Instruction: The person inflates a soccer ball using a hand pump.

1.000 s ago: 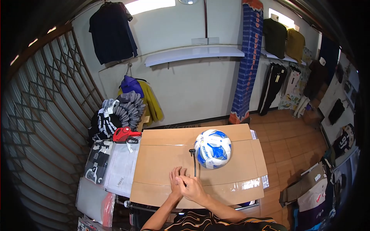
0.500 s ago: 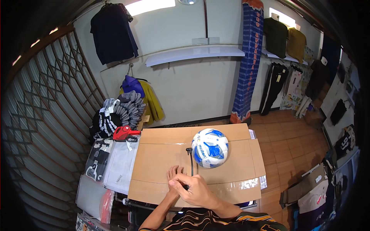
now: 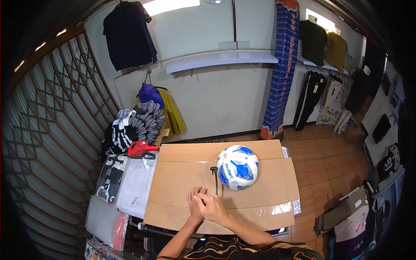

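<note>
My left hand is over the near part of the cardboard sheet, its fingers curled together and partly hidden behind my right hand. My right hand is closed, with thumb and fingertips pinched against the left fingers. Whatever is between the two hands is too small or too covered to make out. A thin black hose with an angled end piece runs along the cardboard, and its lower end passes out of sight at my right hand. Right of the hose rests a white, blue and grey football marked "molten".
Left of the cardboard are a red and black device, a pile of grey gloves and a bagged black garment. A white shelf runs along the wall beside a blue patterned column. Clothes hang at the right.
My right hand has turned and drawn its fingertips in against my left fingers. The left fingers, more spread before, are now closer together. The football and hose stay in place on the cardboard.
</note>
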`<state>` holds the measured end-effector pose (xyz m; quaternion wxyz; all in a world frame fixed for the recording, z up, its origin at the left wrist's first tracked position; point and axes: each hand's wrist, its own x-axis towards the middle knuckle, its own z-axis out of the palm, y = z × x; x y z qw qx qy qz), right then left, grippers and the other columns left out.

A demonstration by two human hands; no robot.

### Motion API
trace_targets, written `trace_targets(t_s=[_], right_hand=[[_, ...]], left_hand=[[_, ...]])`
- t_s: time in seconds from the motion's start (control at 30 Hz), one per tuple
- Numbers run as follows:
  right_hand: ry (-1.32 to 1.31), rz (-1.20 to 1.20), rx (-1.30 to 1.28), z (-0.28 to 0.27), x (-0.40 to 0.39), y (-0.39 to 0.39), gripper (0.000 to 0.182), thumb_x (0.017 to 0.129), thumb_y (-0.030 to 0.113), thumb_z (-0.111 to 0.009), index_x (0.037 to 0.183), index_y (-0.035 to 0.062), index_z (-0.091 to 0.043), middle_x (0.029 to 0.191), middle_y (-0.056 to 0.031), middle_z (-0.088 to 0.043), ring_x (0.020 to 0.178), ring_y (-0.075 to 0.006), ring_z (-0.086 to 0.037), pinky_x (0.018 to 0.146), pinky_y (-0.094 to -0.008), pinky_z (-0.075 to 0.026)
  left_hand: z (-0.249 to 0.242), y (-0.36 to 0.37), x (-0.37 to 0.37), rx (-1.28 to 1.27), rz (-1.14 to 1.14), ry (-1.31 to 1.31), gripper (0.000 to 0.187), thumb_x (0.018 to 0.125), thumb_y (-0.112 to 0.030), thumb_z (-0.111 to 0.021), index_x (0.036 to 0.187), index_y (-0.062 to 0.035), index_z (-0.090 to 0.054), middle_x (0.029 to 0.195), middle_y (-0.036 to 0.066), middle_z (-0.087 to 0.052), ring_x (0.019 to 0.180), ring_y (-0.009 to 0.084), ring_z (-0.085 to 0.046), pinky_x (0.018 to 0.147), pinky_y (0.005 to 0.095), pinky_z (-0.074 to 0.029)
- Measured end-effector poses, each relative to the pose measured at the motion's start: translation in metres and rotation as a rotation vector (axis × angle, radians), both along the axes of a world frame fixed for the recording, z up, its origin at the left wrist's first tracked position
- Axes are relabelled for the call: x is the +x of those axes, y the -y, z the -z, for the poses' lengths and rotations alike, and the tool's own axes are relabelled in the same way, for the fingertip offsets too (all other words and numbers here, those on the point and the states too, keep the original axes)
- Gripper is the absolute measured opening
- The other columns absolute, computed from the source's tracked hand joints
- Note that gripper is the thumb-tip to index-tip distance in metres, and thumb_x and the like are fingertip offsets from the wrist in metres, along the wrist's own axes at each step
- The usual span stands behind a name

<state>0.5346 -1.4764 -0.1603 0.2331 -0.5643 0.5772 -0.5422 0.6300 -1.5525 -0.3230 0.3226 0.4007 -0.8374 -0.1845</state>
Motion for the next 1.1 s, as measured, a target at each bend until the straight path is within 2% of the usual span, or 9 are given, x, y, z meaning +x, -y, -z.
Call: trace_targets(t_s=[0.17, 0.27, 0.43, 0.47, 0.53, 0.67, 0.73, 0.97, 1.1], right_hand=[[-0.043, -0.013, -0.029, -0.001, 0.002, -0.003, 0.025, 0.1, 0.019, -0.062, 0.085, -0.0006, -0.063, 0.064, -0.0252, -0.055, 0.053, -0.0432, -0.054, 0.051, -0.0458, -0.042], [-0.086, -0.07, 0.028, -0.038, -0.003, -0.011, 0.025, 0.1, 0.019, -0.063, 0.085, -0.0007, -0.062, 0.062, -0.0237, -0.054, 0.052, -0.0419, -0.053, 0.05, -0.0444, -0.042], [0.07, -0.112, -0.132, -0.106, -0.01, -0.039, 0.026, 0.1, 0.019, -0.065, 0.084, -0.0005, -0.061, 0.062, -0.0223, -0.052, 0.051, -0.0399, -0.05, 0.048, -0.0422, -0.041], [0.07, -0.115, -0.133, -0.099, -0.009, -0.032, 0.026, 0.1, 0.019, -0.065, 0.084, -0.0005, -0.061, 0.062, -0.0223, -0.052, 0.051, -0.0399, -0.05, 0.048, -0.0422, -0.041], [-0.049, -0.066, -0.075, -0.072, -0.005, -0.013, 0.029, 0.1, 0.026, -0.065, 0.081, 0.0034, -0.066, 0.06, -0.0205, -0.06, 0.056, -0.0419, -0.063, 0.052, -0.0466, -0.049], [-0.114, -0.049, -0.038, -0.034, -0.001, 0.002, 0.028, 0.1, 0.024, -0.064, 0.081, 0.003, -0.066, 0.06, -0.021, -0.06, 0.056, -0.0418, -0.063, 0.052, -0.0474, -0.049], [-0.038, -0.037, -0.025, -0.02, -0.002, 0.005, 0.024, 0.099, 0.015, -0.063, 0.082, -0.0011, -0.063, 0.062, -0.0246, -0.054, 0.049, -0.0397, -0.054, 0.048, -0.0434, -0.042], [-0.035, 0.016, 0.018, 0.004, -0.003, 0.003, 0.025, 0.099, 0.017, -0.063, 0.082, -0.0016, -0.063, 0.063, -0.0257, -0.055, 0.051, -0.0416, -0.056, 0.048, -0.0451, -0.042], [-0.092, 0.003, -0.013, -0.004, 0.002, -0.003, 0.026, 0.099, 0.019, -0.065, 0.082, -0.0005, -0.064, 0.062, -0.0244, -0.057, 0.051, -0.0419, -0.057, 0.048, -0.0437, -0.043]], left_hand=[[-0.008, -0.003, 0.001, -0.051, 0.011, 0.035, 0.047, 0.091, -0.03, -0.065, 0.133, -0.0096, -0.059, 0.14, 0.017, -0.049, 0.139, 0.0378, -0.04, 0.114, 0.0618, -0.026], [-0.024, -0.007, 0.005, -0.014, 0.069, -0.08, 0.05, 0.089, -0.032, -0.067, 0.132, -0.008, -0.059, 0.139, 0.018, -0.05, 0.138, 0.0383, -0.041, 0.113, 0.061, -0.028], [-0.025, -0.006, 0.002, -0.03, 0.045, -0.056, 0.05, 0.088, -0.031, -0.068, 0.132, -0.007, -0.06, 0.135, 0.018, -0.053, 0.135, 0.0386, -0.044, 0.113, 0.06, -0.029], [-0.023, -0.005, 0.003, -0.023, 0.046, -0.063, 0.05, 0.088, -0.031, -0.068, 0.132, -0.0072, -0.06, 0.135, 0.018, -0.054, 0.135, 0.0385, -0.045, 0.113, 0.06, -0.029], [-0.02, -0.004, 0.003, -0.006, 0.046, -0.075, 0.049, 0.089, -0.03, -0.067, 0.132, -0.0075, -0.06, 0.133, 0.017, -0.055, 0.134, 0.0382, -0.045, 0.113, 0.0599, -0.029], [-0.018, -0.001, 0.002, 0.005, 0.035, -0.002, 0.048, 0.09, -0.031, -0.066, 0.132, -0.0086, -0.061, 0.135, 0.017, -0.054, 0.136, 0.0377, -0.044, 0.114, 0.0598, -0.028], [-0.016, -0.003, 0.002, -0.03, -0.002, 0.008, 0.048, 0.09, -0.031, -0.065, 0.133, -0.0093, -0.06, 0.137, 0.016, -0.053, 0.137, 0.0372, -0.043, 0.116, 0.0596, -0.026], [0.019, 0.004, 0.0, 0.033, 0.013, -0.069, 0.046, 0.092, -0.03, -0.065, 0.134, -0.0101, -0.06, 0.139, 0.016, -0.05, 0.138, 0.0369, -0.04, 0.116, 0.0592, -0.026], [-0.001, 0.0, -0.001, -0.032, -0.006, -0.016, 0.044, 0.093, -0.03, -0.066, 0.131, -0.0085, -0.061, 0.137, 0.016, -0.052, 0.136, 0.0375, -0.043, 0.114, 0.0579, -0.029]])
